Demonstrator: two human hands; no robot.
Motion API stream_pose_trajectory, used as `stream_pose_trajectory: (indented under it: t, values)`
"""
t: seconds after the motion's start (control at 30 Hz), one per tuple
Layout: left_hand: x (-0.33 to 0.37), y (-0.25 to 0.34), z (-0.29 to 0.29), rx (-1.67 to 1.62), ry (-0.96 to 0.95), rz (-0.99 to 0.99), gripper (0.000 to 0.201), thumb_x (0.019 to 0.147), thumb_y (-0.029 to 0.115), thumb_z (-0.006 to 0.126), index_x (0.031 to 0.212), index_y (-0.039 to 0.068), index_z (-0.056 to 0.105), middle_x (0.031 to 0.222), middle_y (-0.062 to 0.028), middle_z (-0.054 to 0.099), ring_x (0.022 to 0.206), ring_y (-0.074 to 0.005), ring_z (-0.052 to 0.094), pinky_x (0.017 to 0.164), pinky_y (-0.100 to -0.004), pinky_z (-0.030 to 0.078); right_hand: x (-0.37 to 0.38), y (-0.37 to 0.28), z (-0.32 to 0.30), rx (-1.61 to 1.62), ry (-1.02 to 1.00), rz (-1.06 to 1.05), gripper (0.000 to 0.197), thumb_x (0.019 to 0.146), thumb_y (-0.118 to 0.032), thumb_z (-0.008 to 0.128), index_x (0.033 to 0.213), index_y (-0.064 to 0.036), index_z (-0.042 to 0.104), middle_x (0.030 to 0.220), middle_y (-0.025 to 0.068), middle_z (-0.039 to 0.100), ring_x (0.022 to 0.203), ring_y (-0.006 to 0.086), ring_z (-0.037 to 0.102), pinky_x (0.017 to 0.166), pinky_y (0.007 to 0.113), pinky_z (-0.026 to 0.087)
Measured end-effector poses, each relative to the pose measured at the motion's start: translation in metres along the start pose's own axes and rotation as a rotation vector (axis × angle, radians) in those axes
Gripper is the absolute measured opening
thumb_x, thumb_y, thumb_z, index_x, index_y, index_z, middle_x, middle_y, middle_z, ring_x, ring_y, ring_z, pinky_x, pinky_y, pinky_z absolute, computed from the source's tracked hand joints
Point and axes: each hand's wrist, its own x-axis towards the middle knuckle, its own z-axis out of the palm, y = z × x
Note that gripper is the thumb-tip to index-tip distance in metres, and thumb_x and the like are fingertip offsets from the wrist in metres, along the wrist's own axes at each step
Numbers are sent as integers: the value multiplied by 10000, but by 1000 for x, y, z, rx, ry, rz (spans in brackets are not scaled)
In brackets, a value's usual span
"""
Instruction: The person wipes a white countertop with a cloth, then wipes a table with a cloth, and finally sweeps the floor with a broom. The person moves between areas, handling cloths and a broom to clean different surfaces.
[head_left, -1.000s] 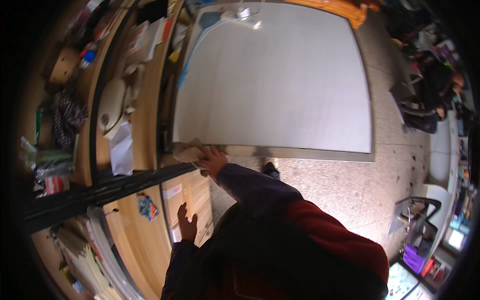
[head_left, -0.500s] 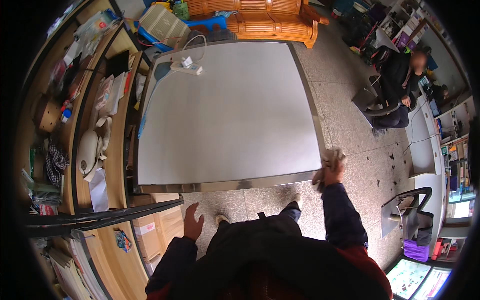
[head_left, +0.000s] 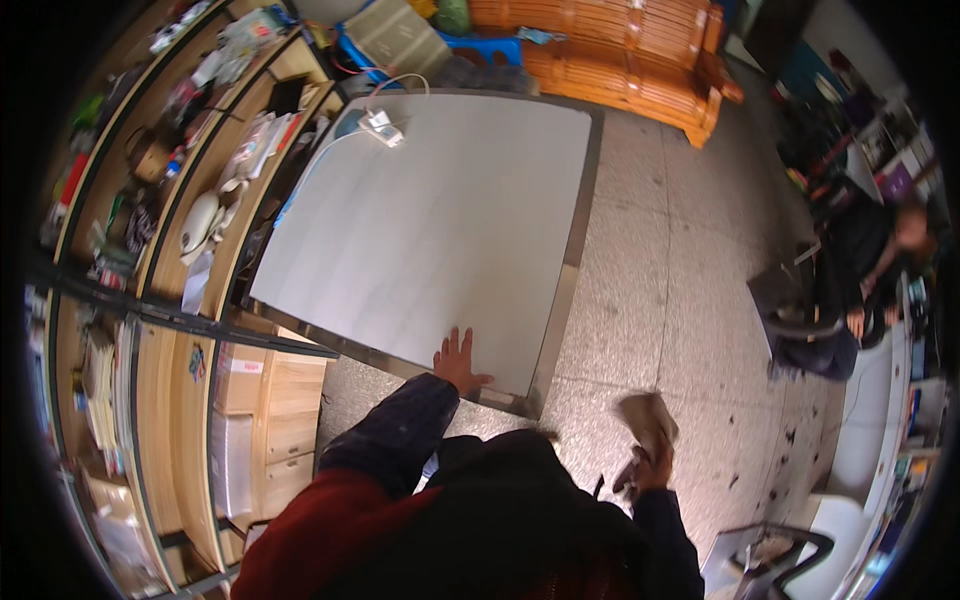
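A wide, pale grey tabletop (head_left: pixel 430 220) with a metal rim stands before me. Near its front right corner my left hand (head_left: pixel 459 366) lies flat on the surface, fingers spread. Off to the right, past the table's edge and above the floor, my right hand (head_left: pixel 652 465) grips a greyish-brown cloth (head_left: pixel 648 420). The cloth hangs bunched and is blurred by motion. At the far left corner of the table lie a white power strip (head_left: pixel 382 130) with a plug in it and a looping white cable.
Shelves (head_left: pixel 230 250) full of papers and odds and ends run along the left. An orange wooden bench (head_left: pixel 620 60) stands beyond the table. A person (head_left: pixel 860 270) sits at the right. A black-framed chair (head_left: pixel 765 560) stands at lower right on the speckled floor (head_left: pixel 640 270).
My left hand has moved up from beside the table onto its surface. My right hand has drawn the cloth away from the table's edge, over the floor. The view has turned right.
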Motion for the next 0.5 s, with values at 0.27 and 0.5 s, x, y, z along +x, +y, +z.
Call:
stream_pose_trajectory:
  t: [0.27,0.5]
  values:
    - [3,16,23,268,-162,-40,1371,416,553,807,1408,144,-46,1419,-292,-51,1266,-551,54,966,-612,211,97,-45,-17,-118,-159,-435,654,632,92,366,1277,-14,384,1224,151,396,969,268,558,792,328,492]
    - [7,24,26,272,-133,-102,1439,314,496,836,1409,124,-20,1416,-305,-26,1268,-548,64,970,-616,204,182,-163,132,-583,-656,-771,636,623,15,496,1248,-101,470,1170,227,452,1086,388,448,944,388,377]
